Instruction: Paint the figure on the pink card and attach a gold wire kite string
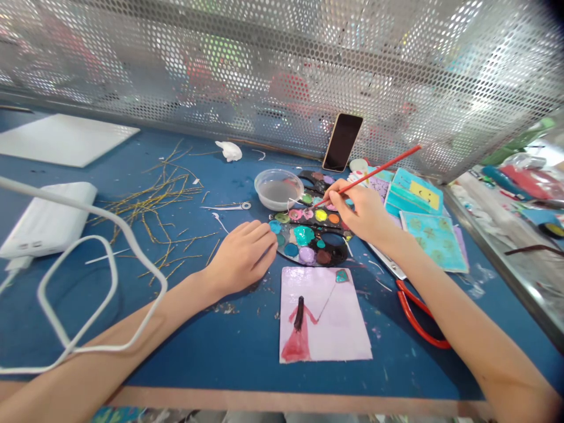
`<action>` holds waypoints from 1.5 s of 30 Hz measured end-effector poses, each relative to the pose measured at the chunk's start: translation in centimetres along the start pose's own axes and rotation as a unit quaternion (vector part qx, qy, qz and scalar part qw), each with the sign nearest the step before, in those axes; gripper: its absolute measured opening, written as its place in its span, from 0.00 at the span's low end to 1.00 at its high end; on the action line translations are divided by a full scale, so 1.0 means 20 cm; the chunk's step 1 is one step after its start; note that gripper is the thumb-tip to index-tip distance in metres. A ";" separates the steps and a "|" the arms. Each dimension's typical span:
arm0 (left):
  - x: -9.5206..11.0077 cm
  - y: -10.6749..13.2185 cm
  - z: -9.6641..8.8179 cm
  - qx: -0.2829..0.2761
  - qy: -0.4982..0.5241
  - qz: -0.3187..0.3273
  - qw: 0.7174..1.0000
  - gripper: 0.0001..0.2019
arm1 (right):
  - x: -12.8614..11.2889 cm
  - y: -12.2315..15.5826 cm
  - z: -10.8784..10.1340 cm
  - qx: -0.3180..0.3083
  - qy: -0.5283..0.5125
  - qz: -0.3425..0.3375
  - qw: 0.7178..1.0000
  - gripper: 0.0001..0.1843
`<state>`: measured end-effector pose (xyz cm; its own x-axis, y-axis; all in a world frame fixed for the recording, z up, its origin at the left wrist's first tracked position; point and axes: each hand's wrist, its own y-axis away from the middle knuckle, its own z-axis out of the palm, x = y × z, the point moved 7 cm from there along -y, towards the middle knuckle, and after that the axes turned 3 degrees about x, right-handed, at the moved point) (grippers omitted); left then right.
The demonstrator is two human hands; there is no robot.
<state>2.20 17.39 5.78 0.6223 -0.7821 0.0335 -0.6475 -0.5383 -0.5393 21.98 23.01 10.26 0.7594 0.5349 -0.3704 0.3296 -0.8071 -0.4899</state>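
My right hand [361,208] is closed around a thin red paintbrush [388,163], its tip down at the pink wells of a black paint palette [318,218]. Against the palette's left edge, my left hand [243,254] has its fingers curled together and seems to grip the rim; the fingertips are partly hidden. Just below the palette lies a small pale pink painted panel [343,329]. On it are a long-haired figure in a red dress and a teal kite on a string. Behind the palette stands a clear plastic cup [278,189] of cloudy water.
Red-handled scissors [416,314] lie under my right forearm. Painted cards [434,235] are stacked at right. A phone [342,142] leans on the perforated metal screen [264,76]. Dry twigs [154,197] and a power bank [53,217] lie left; its white cable [110,214] crosses my left forearm.
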 end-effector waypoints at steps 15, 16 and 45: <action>0.00 0.00 0.00 -0.004 0.006 -0.003 1.000 0.12 | 0.00 0.00 0.00 -0.004 -0.001 0.005 1.000 0.12; 0.00 0.00 0.00 -0.006 0.007 -0.004 1.000 0.12 | 0.00 0.00 0.01 -0.005 0.001 0.007 1.000 0.12; 0.00 0.00 0.00 0.006 -0.003 0.009 1.000 0.11 | 0.01 0.01 0.00 0.002 -0.022 0.032 0.999 0.13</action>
<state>2.27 17.33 5.80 0.6124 -0.7903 0.0189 -0.6542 -0.5200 -0.5492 22.11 23.06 10.06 0.7537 0.4925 -0.4350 0.2784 -0.8390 -0.4676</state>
